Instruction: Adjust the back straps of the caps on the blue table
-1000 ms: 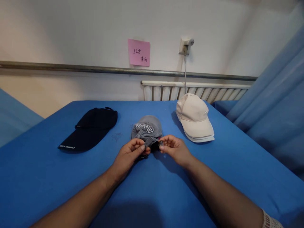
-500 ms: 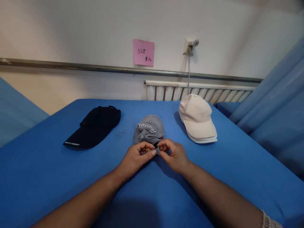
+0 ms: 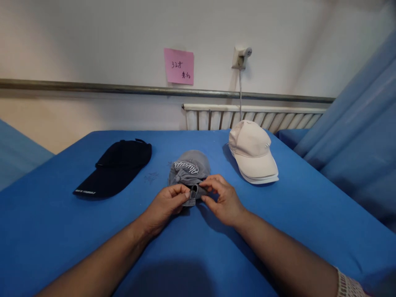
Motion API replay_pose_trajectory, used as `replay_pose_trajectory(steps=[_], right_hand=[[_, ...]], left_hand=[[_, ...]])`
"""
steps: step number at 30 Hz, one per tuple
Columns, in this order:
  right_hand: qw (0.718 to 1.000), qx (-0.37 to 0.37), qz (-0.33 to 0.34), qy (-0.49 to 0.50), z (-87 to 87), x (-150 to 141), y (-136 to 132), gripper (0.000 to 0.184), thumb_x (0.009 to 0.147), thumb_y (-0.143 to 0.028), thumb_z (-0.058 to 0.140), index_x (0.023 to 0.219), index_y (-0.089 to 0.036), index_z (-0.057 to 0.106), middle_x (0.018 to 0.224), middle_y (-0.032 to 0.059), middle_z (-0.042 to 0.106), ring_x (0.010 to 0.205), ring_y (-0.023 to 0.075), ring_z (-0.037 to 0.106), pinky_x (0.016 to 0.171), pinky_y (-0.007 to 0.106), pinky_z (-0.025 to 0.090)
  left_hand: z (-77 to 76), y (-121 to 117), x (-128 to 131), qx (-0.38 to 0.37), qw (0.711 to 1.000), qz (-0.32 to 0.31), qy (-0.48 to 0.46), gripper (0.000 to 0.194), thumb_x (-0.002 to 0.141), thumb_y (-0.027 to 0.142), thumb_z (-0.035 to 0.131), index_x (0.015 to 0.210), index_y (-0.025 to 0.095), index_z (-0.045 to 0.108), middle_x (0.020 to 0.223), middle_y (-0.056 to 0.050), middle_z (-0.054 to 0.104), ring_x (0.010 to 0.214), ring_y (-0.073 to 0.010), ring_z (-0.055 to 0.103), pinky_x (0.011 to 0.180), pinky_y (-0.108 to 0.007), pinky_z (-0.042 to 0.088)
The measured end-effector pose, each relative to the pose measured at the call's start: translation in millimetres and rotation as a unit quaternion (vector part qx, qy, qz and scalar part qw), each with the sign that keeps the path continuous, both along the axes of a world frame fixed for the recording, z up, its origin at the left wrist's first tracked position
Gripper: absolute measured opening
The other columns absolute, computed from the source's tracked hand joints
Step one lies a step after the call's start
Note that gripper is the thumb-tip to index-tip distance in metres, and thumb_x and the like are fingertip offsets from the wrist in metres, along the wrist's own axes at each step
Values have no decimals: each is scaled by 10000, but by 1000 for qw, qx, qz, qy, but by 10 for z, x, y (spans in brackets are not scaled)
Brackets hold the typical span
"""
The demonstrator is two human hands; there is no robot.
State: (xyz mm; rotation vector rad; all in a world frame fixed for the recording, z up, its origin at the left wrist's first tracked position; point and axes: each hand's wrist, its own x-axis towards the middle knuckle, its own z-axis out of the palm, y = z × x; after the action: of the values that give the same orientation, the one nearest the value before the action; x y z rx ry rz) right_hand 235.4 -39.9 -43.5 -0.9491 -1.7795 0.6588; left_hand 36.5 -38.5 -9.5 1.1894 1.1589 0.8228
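A grey baseball cap (image 3: 193, 161) with white lettering lies in the middle of the blue-covered table. Its adjuster strap (image 3: 192, 198) faces me, with a dark gap beside a buckle or loop. My left hand (image 3: 168, 204) pinches the strap's left part between thumb and fingers. On the right side, my right hand (image 3: 221, 200) holds the strap and cap edge with thumb and fingertips. A black cap (image 3: 116, 169) with small white lettering on its brim rests at the left. At the right stands a cream cap (image 3: 252, 144) stacked over at least one paler cap.
Blue sheeting (image 3: 77, 235) covers the table. Behind it are a white radiator (image 3: 213, 117), a metal rail (image 3: 123, 88), a pink note (image 3: 179, 67) and a wall socket (image 3: 239, 57) with a hanging cord. A blue curtain (image 3: 355, 123) hangs at the right.
My hands have moved apart. The grey cap's strap, mostly covered by my fingers before, now shows between them. The whole view has shifted slightly, while the other caps stay in place.
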Motion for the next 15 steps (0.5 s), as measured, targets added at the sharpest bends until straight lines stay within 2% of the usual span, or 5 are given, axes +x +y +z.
replay_pose_trajectory(steps=[3,5,10,15], right_hand=[[999,18,23,-26,10,3,-12,518,756,-51,692,1222,-267,626,1225,70,581,1135,216,590,981,398,517],[998,26,26,-49,22,-9,-25,527,760,-34,684,1224,-276,625,1217,65,584,1140,216,581,991,406,509],[996,50,11,-69,53,-21,-27,300,833,-45,637,1054,-244,676,1055,50,632,1016,203,609,907,377,517],[998,50,6,-34,63,7,2,141,860,-96,665,928,-220,670,1002,43,659,959,191,624,876,354,503]], left_hand=[[4,-4,-23,-6,1000,-18,-14,295,724,425,727,747,165,590,572,54,483,480,-64,330,476,-209,220],[-3,-12,-25,-5,999,-32,-14,316,729,440,735,747,159,593,580,48,490,486,-63,332,477,-207,213],[-41,-17,-6,-3,999,-31,-4,320,747,444,728,739,159,581,565,54,470,479,-59,309,470,-203,207],[-31,-16,2,7,1000,12,-12,289,771,421,706,733,174,560,527,72,426,475,-69,327,501,-212,311]])
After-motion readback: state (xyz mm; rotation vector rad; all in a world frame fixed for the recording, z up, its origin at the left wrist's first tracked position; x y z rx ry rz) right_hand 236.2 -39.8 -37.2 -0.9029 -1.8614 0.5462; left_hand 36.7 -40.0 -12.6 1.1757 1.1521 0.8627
